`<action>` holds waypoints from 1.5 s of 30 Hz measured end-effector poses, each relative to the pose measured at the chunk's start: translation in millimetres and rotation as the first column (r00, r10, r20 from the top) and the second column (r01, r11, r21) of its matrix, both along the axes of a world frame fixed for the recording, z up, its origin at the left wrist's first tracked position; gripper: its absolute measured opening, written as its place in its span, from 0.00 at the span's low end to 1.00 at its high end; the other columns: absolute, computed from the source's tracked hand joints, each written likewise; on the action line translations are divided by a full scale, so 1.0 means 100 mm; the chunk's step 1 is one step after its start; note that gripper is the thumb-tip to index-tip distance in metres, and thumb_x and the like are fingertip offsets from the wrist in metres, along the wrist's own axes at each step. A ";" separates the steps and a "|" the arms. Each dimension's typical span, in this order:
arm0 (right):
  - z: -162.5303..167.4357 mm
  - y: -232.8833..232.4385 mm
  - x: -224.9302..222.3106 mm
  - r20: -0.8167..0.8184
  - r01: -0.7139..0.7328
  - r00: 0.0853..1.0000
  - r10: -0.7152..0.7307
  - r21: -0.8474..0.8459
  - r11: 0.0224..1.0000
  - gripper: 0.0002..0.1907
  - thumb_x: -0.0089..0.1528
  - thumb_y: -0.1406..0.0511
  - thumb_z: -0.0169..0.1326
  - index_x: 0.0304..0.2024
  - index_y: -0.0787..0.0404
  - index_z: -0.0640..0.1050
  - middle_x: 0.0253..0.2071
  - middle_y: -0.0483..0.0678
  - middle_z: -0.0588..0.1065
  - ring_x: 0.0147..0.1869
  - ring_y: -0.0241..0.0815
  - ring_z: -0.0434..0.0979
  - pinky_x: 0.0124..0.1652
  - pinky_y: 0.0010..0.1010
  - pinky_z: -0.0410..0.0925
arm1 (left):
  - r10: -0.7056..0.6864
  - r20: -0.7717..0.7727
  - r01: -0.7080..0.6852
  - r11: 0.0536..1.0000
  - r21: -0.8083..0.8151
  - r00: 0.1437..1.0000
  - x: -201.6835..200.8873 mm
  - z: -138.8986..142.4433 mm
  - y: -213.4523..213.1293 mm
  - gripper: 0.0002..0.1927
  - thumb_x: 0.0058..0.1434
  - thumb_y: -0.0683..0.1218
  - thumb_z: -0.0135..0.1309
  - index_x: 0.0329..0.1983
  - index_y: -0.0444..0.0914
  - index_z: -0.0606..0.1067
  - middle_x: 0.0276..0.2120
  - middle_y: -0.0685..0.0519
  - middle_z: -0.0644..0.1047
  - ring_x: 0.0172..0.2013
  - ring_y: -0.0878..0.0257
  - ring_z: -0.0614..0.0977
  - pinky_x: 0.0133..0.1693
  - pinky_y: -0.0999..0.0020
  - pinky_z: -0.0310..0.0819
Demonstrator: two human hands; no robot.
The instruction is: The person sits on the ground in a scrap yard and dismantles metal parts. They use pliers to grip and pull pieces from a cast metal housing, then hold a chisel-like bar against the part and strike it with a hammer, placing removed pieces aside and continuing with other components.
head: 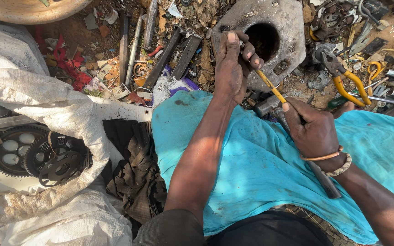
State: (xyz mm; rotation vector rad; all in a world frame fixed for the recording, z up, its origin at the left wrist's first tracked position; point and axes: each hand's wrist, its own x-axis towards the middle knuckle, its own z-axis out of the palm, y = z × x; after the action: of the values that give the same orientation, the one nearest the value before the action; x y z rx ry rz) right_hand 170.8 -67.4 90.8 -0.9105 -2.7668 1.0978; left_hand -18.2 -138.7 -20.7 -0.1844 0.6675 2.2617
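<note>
Outdoor dirt ground strewn with metal scrap; bright turquoise cloth [251, 168] spread over the person's lap across the lower centre and right of the frame.

Lower right: right hand [313, 130], wrist banded, closed round the dark handle of a steel-headed hammer [270, 105]; handle runs down over the cloth, head just below the left hand.

Centre: left hand [233, 64], fingers curled round a thin yellow-handled punch tool [270, 85], held slanted at the rim of a grey cast-metal block with a round hole [292, 32], upper centre.

Lower left: dark toothed gear wheels [37, 155] on white woven sacking [46, 105]; crumpled dark rag [133, 173] beside them.

Upper right: yellow-handled pliers [347, 82] on the dirt, near loose metal parts.

Upper centre-left: dark flat steel bars [169, 54] lying side by side; red cloth scraps [69, 66] further left.
</note>
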 end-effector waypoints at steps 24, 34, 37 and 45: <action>-0.70 0.82 0.80 0.040 0.370 0.925 -0.377 0.121 0.921 0.18 0.75 0.59 0.55 0.57 0.68 0.77 0.34 0.53 0.78 0.34 0.43 0.78 0.35 0.35 0.69 | 0.018 -0.060 -0.017 1.000 0.018 0.998 -0.06 -0.08 -0.02 0.21 0.68 0.52 0.61 0.58 0.35 0.77 0.44 0.57 0.79 0.39 0.68 0.78 0.41 0.72 0.75; -1.29 1.05 0.68 0.243 0.154 0.938 -0.248 0.349 0.924 0.20 0.61 0.61 0.63 0.52 0.62 0.76 0.44 0.58 0.81 0.49 0.61 0.80 0.52 0.52 0.61 | -0.076 -0.094 0.081 0.996 0.047 0.993 -0.18 0.21 0.01 0.22 0.72 0.48 0.55 0.66 0.34 0.72 0.52 0.43 0.80 0.49 0.59 0.84 0.51 0.65 0.83; -1.31 1.08 0.69 0.291 0.165 0.918 -0.271 0.341 0.925 0.19 0.60 0.60 0.64 0.50 0.61 0.77 0.43 0.56 0.81 0.49 0.61 0.80 0.54 0.51 0.61 | -0.133 -0.080 0.143 0.980 0.136 0.988 -0.20 0.28 0.00 0.24 0.75 0.50 0.50 0.68 0.33 0.69 0.55 0.42 0.79 0.52 0.56 0.84 0.55 0.64 0.82; -1.38 1.11 0.70 0.333 0.159 0.901 -0.277 0.341 0.927 0.20 0.61 0.59 0.66 0.48 0.63 0.76 0.42 0.58 0.81 0.48 0.60 0.80 0.50 0.50 0.65 | -0.232 -0.125 0.248 0.959 0.133 0.965 -0.22 0.35 -0.04 0.29 0.73 0.60 0.50 0.64 0.32 0.71 0.51 0.38 0.81 0.48 0.54 0.86 0.48 0.63 0.84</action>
State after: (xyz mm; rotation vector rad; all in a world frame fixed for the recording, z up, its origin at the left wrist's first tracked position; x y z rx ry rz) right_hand 240.8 43.2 -46.9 -1.4729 -2.8956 0.4763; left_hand -39.7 -142.5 14.1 0.0892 0.5433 2.0850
